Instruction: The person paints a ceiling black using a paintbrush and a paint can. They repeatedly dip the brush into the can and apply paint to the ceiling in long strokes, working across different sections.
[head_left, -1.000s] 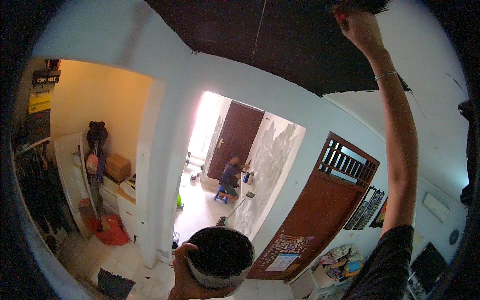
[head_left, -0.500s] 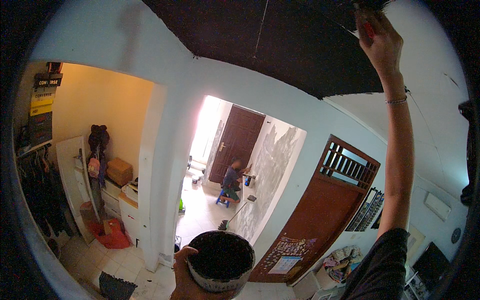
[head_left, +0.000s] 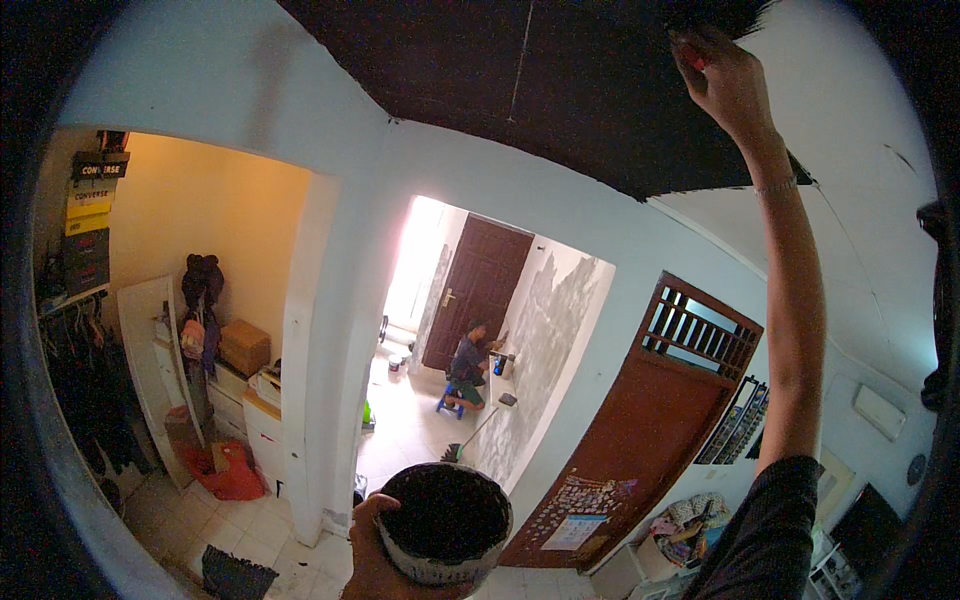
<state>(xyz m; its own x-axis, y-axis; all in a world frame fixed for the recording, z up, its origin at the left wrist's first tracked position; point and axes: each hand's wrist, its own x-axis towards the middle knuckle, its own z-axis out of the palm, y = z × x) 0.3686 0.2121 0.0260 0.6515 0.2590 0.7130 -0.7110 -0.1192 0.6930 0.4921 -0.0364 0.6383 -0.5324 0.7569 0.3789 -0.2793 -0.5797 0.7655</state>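
Observation:
Low in the middle, my left hand (head_left: 370, 552) grips a round tub (head_left: 440, 573) by its side, thumb at the rim. The tub's wall is grey and smeared, and the dark paint (head_left: 447, 512) inside looks black. Overhead at the upper right, my right hand (head_left: 732, 92) is closed around a paintbrush (head_left: 697, 62); only a bit of red handle shows between the fingers. Its bristles are hard to make out against the black-painted part of the ceiling (head_left: 560, 110). Bare white ceiling (head_left: 850, 110) borders the ragged edge of the black.
Through an opening ahead, another person (head_left: 468, 365) sits on a blue stool (head_left: 449, 398) by a patchy grey wall (head_left: 540, 350). A brown door (head_left: 620, 440) stands at right. At left are a leaning white-framed panel (head_left: 150, 370), a red bag (head_left: 232, 470) and a dark mat (head_left: 237, 573).
My right hand has moved left along the ceiling with the paintbrush. The tub in my left hand has stayed almost in place.

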